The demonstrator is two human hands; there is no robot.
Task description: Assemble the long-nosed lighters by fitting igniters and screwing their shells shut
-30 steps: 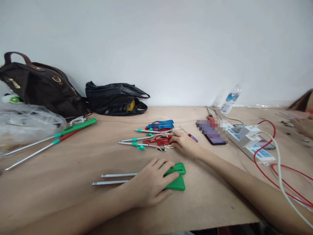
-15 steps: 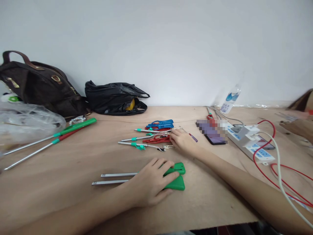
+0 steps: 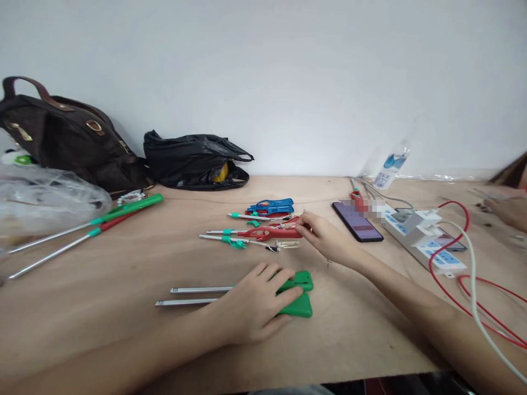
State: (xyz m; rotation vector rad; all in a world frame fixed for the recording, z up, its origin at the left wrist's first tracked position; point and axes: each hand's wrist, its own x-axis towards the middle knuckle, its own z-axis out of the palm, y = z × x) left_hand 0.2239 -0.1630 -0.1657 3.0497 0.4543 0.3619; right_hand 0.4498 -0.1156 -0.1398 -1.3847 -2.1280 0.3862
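My left hand (image 3: 259, 302) lies over two long lighters with green handles (image 3: 298, 308) and silver barrels (image 3: 193, 302). Its fingers are spread and draped across the handles. Further off, my right hand (image 3: 323, 236) is closed, thumb and fingers pinched at the handle end of a red lighter (image 3: 275, 233). That lighter's thin barrel points left. Next to it, a silver barrel with a teal clip (image 3: 234, 241) has thin wires and small metal pieces (image 3: 286, 244). Behind are another barrel (image 3: 255, 216) and blue lighter handles (image 3: 275, 207).
Two long lighters (image 3: 132, 208) lie at left beside a clear plastic bag (image 3: 49, 203), a dark backpack (image 3: 74, 137) and a black bag (image 3: 193, 162). At right are a phone (image 3: 358, 222), a power strip (image 3: 436, 252) with cables, a bottle (image 3: 391, 167) and another person's hand (image 3: 508, 211).
My right hand has shifted slightly right and pinches the red lighter's end, which now lies straighter. A purple-handled tool seen beside it before is out of sight. My left hand stays put.
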